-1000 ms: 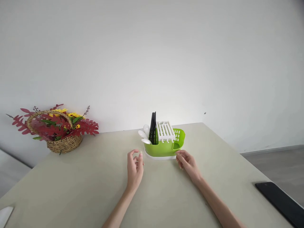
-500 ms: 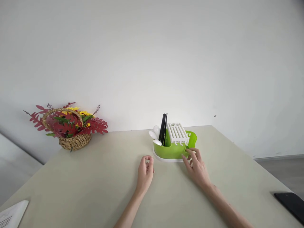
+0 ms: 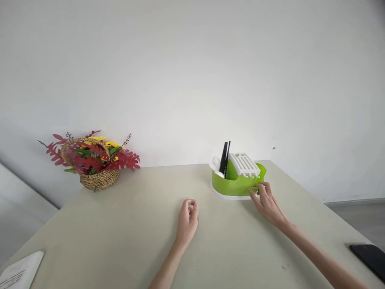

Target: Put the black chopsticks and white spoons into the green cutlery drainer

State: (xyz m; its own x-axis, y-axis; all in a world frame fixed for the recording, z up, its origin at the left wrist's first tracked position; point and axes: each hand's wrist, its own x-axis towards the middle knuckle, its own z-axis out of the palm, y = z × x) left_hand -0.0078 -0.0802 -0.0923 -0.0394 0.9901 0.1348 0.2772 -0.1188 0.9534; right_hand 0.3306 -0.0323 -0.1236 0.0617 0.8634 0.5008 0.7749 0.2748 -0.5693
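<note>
A green utensil holder (image 3: 230, 186) with a white base stands near the back right of the table. White spoons (image 3: 215, 163) and black chopsticks (image 3: 223, 157) lean upright in its left part. A white slotted rack (image 3: 244, 163) covers the middle. My right hand (image 3: 266, 203) grips the holder's front right corner, thumb on the front side; the other fingertips are partly hidden. Left of the holder and apart from it, my left hand (image 3: 188, 220) rests over the table with fingers curled and nothing visible in them.
To the left, a wicker basket (image 3: 104, 180) of red and yellow flowers stands by the wall. A black phone (image 3: 369, 257) lies at the right edge, and a white printed item (image 3: 22, 269) at the front left. The table (image 3: 126, 241) has its right edge near the holder.
The utensil holder has slid right and slightly back, with my right hand moving along on its corner. My left hand stays nearly in place, fingers still curled. The view has shifted slightly.
</note>
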